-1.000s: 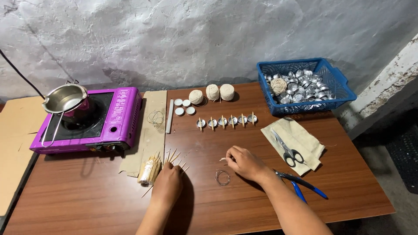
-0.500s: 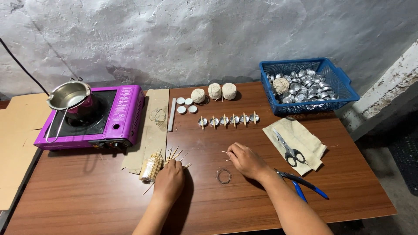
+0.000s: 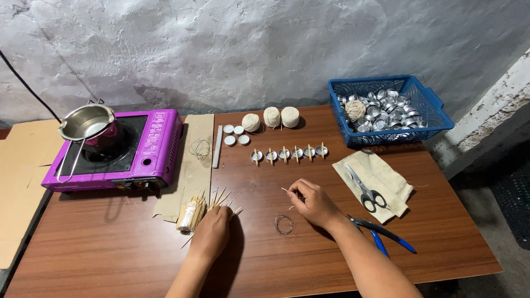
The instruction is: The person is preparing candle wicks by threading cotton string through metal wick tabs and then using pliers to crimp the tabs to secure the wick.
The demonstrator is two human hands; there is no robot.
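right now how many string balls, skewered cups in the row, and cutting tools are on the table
string balls on the table: 3
cups with a stick across, in the row: 5
scissors: 1
blue-handled pliers: 1
total: 10

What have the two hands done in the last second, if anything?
Very little. The left hand stays on the loose sticks; the right hand stays pinching a thin stick, perhaps lifted slightly. The wire ring, scissors and pliers lie as before.
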